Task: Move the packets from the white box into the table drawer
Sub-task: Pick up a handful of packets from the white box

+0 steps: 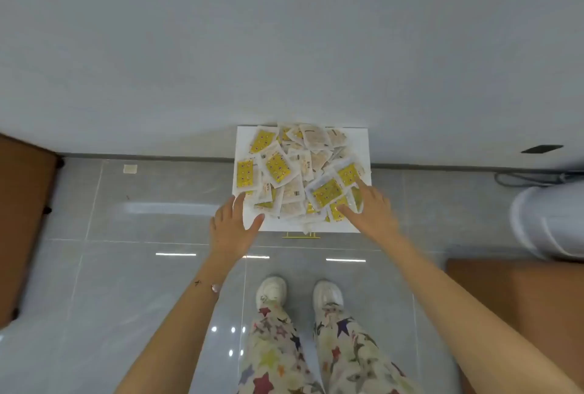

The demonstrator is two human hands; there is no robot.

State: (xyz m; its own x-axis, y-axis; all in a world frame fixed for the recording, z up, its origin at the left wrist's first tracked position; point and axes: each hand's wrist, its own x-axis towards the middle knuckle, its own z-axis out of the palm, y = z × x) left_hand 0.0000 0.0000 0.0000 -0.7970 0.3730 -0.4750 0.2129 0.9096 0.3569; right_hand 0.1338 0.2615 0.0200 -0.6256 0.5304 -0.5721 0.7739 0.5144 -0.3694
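Observation:
A white box [362, 147] stands on the grey floor against the wall, heaped with several yellow and pale packets [278, 166]. My left hand [232, 226] is spread open at the box's near left corner, fingers touching its rim. My right hand [373, 210] is open at the near right side, fingertips resting on the yellow packets there. Neither hand holds a packet. No drawer is in view.
A brown wooden table top [22, 220] shows at the left edge and another brown surface [518, 314] at the lower right. A white rounded object [550, 223] sits at the right. Cables [531, 178] run along the wall. My feet in white shoes [298, 294] stand before the box.

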